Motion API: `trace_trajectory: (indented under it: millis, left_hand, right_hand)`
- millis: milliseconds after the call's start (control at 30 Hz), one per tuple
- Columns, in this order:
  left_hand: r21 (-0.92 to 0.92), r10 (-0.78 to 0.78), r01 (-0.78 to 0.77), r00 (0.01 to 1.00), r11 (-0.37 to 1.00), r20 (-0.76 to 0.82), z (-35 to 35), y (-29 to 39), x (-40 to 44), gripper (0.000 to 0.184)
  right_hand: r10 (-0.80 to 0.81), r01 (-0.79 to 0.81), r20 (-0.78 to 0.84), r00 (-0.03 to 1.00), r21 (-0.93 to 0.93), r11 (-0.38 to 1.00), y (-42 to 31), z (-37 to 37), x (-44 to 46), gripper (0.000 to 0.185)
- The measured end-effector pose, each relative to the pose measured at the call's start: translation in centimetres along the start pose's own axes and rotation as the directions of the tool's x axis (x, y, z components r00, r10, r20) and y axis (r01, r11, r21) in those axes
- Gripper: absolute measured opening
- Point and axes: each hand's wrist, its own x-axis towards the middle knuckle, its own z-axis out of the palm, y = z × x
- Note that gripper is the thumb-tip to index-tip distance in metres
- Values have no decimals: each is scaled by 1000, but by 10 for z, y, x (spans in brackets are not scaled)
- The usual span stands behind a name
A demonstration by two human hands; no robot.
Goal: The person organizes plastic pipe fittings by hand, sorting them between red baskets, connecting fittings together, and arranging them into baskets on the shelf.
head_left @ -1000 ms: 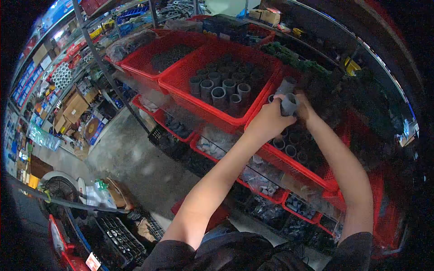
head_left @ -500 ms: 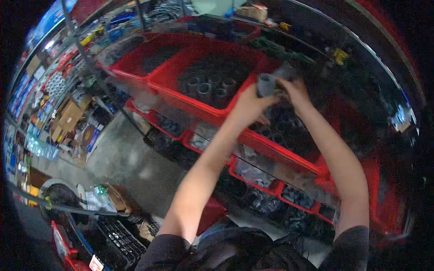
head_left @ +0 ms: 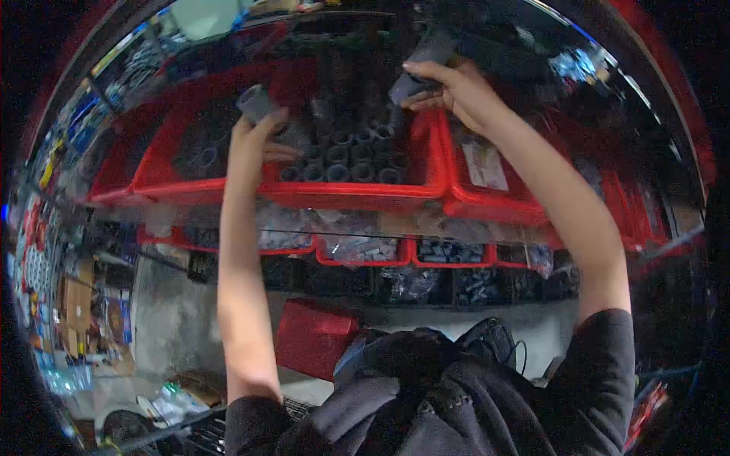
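My left hand (head_left: 257, 144) is closed around a grey pipe fitting (head_left: 258, 104), a short tube with its round open end tipped up. It is above the left part of a red bin (head_left: 350, 195) where several grey pipe fittings (head_left: 338, 156) stand in rows, open ends up. Farther right and higher, my right hand (head_left: 461, 95) grips another grey pipe fitting (head_left: 407, 88) between thumb and fingers. That piece is blurred, and its far end merges with the dark shelf behind.
Another red bin (head_left: 163, 185) with fittings adjoins on the left. To the right, a red bin (head_left: 494, 209) holds a white label (head_left: 485, 166). Below run smaller red bins (head_left: 365, 262) with bagged parts. A red box (head_left: 315, 334) stands near my body.
The view has swung right. My hands, close together before at one grey fitting, are now wide apart, the left over the bin and the right farther right, each with a grey fitting.
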Motion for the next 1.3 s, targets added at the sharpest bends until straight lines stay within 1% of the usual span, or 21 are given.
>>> trace_trajectory:
  millis: [33,67,233,300,333,400,500,567,600,633,667,733,800,867,933,1000,1033,1100,1167,1233,1300]
  left_hand:
    - [14,16,-16,1000,1000,27,-3,-5,6,38]
    - [-1,5,-5,1000,1000,5,2,0,3,39]
    - [-123,54,-49,998,991,34,33,13,-4,41]
    - [-156,2,3,1000,988,28,54,23,-9,41]
    - [-157,6,-2,1000,988,25,63,24,-9,41]
    - [-228,25,14,985,974,170,84,27,-11,41]
    - [-292,13,50,977,955,212,121,30,-15,39]
    - [-323,-7,87,970,942,242,141,26,-14,39]
    - [-353,-19,122,959,928,282,148,24,-12,39]
    - [-348,-20,117,962,930,271,153,21,-9,39]
    - [-330,-36,121,967,936,254,157,16,-7,40]
    - [-306,-70,140,971,942,228,165,10,-12,41]
    - [-301,-70,164,951,939,300,174,15,-14,42]
    - [-293,-68,157,954,943,292,183,16,-16,41]
    - [-296,-56,143,957,944,284,196,15,-15,40]
    - [-164,-109,162,951,973,291,210,15,-9,41]
    - [-167,-107,158,954,973,280,215,12,-1,41]
    - [-219,-178,288,892,932,415,225,1,16,41]
    - [-164,-199,273,910,948,365,240,-1,20,41]
    - [-106,-223,268,922,958,318,245,-5,26,41]
    - [-129,-221,304,872,944,437,245,-11,34,40]
  right_hand:
    - [-28,29,11,1000,-13,1000,-5,-13,-11,32]
    - [-27,23,-54,998,-70,997,-7,-29,-20,32]
    - [-37,34,-151,988,-28,999,-16,-87,-65,32]
    - [92,-95,-145,985,-17,995,-12,-108,-70,31]
    - [87,-91,-142,986,-20,996,-5,-116,-69,31]
    - [188,-165,-140,972,159,973,9,-134,-67,30]
    - [277,-234,-187,943,219,947,24,-143,-62,27]
    - [272,-242,-102,957,238,941,51,-159,-46,27]
    - [328,-302,-79,942,233,924,63,-165,-39,28]
    - [381,-360,-55,923,226,905,65,-164,-35,29]
    - [406,-395,-68,911,136,909,62,-160,-37,31]
    - [433,-424,-19,901,165,890,84,-161,-31,32]
    - [442,-439,26,896,182,880,96,-167,-23,34]
    - [505,-505,29,863,69,860,95,-163,-27,40]
    - [461,-471,117,880,76,879,116,-173,-15,42]
    - [411,-434,204,888,82,897,122,-172,-9,43]
    - [429,-448,163,889,107,888,120,-169,-11,42]
    - [448,-463,126,885,136,876,117,-165,-15,41]
    - [349,-372,196,916,96,923,115,-166,-20,37]
    - [373,-390,171,912,82,917,114,-166,-20,36]
    - [394,-407,146,907,68,911,114,-165,-20,36]
